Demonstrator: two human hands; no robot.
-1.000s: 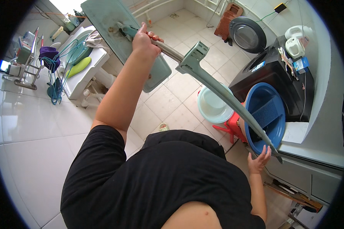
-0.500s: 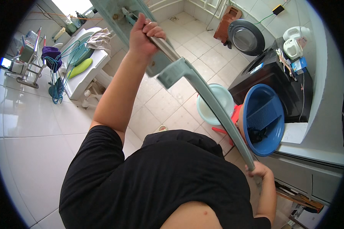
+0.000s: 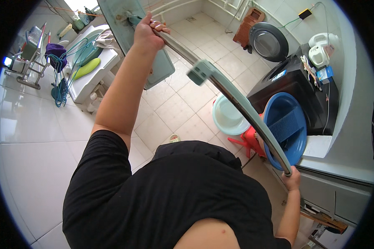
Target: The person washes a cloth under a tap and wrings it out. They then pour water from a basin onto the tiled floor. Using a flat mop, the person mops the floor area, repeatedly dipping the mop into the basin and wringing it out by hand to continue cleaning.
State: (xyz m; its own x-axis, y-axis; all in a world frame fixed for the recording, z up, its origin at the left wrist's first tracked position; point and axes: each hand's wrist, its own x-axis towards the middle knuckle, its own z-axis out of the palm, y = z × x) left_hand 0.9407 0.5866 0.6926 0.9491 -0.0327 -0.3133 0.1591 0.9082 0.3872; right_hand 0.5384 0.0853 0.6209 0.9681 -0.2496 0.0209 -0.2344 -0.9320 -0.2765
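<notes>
A long flat mop slants across in front of me, its metal pole partly cased in grey-green plastic. Its wide, pale green rectangular head is raised at the upper left. My left hand is closed round the pole close to that head. Down at the lower right, my right hand grips the pole's other end. A square plastic block sits on the pole between my hands. Part of the head is hidden behind my left hand and forearm.
At right, a blue basin with a ridged washboard lies under the pole, beside a red stool and a pale basin. A black washing machine has its round door open. A white sink stands left.
Both hands still hold the mop. My left hand has shifted a little up and left, my right hand slightly right and up. The pole has turned about its length, showing more metal.
</notes>
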